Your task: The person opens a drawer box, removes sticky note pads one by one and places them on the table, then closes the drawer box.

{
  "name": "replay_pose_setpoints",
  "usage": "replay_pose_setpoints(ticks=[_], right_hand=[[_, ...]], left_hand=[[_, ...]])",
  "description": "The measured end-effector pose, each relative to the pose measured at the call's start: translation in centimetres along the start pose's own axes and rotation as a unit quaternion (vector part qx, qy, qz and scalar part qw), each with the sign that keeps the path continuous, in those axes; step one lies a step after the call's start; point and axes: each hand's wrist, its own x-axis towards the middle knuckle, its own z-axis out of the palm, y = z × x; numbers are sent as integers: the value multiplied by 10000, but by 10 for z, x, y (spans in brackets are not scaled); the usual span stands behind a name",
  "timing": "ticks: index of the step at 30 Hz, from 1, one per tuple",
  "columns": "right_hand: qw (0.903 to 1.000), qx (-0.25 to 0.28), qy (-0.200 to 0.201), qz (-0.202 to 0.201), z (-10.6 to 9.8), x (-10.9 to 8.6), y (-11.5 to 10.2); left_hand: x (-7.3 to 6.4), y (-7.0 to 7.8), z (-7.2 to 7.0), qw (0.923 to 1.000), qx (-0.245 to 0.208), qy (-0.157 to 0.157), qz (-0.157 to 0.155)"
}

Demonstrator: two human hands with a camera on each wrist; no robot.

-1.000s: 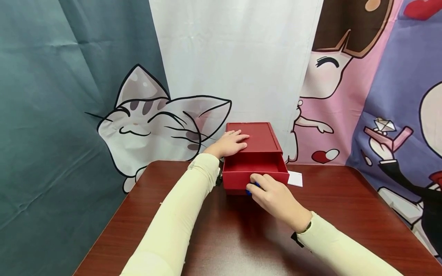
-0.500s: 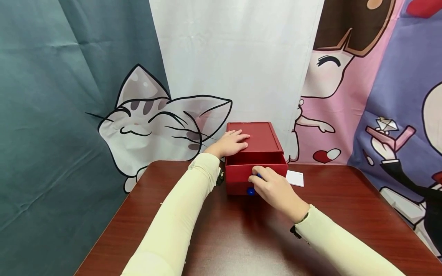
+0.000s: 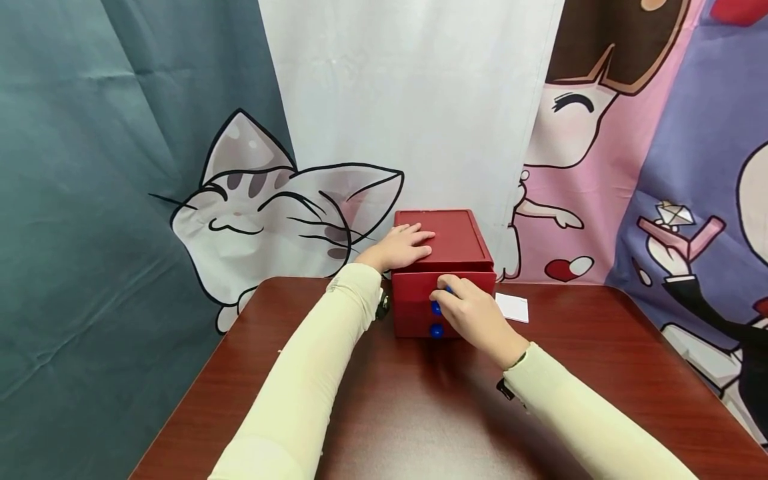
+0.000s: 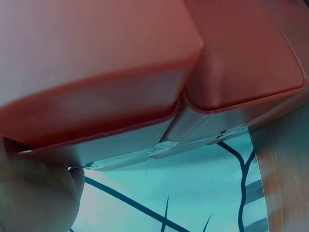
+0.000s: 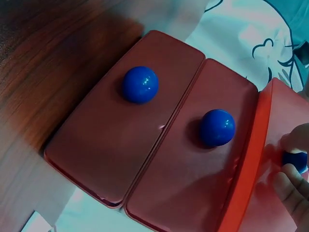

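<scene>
In the head view, a red drawer box (image 3: 453, 237) with a smooth, rimmed top stands toward the far edge of a glossy, red-brown wood-grain bench (image 3: 384, 407). The left grip (image 3: 397, 249) rests palm-down on the left part of that top, fingers extended and somewhat spread; the right grip (image 3: 477, 317) pinches the knob (image 3: 449, 289) of the top drawer (image 3: 414, 287), whose front stands slightly forward beneath a thin dark gap. Below it show two more round blue knobs (image 3: 437, 331). A flat white card (image 3: 513, 307) lies just right of the box, its faint marking too small to read. Pale yellow sleeves (image 3: 318, 353) cover both arms, and behind the bench hangs a creased fabric backdrop (image 3: 420, 100) printed with a smiling cartoon cat (image 3: 264, 213). The left wrist view comes close to the box's smooth red panels, with rounded corners, a narrow recess and a glossy, translucent strip (image 4: 128, 157) along the seam, details out of sight from the head; only part of the hand appears, low at the left. The right wrist view shows what the head camera mostly hides: finger and thumb closed around the blue knob, the top drawer's bright red edge projecting past its neighbour, and two lower drawer fronts (image 5: 120, 125) with rounded corners, each bearing a shiny ball-shaped knob.
</scene>
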Motion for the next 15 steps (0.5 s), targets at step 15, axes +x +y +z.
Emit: replay_pose_setpoints(ticks=[15], right_hand=[[9998, 18, 76, 193, 9, 7, 10]], left_hand=[[6, 3, 0, 9997, 206, -47, -106]])
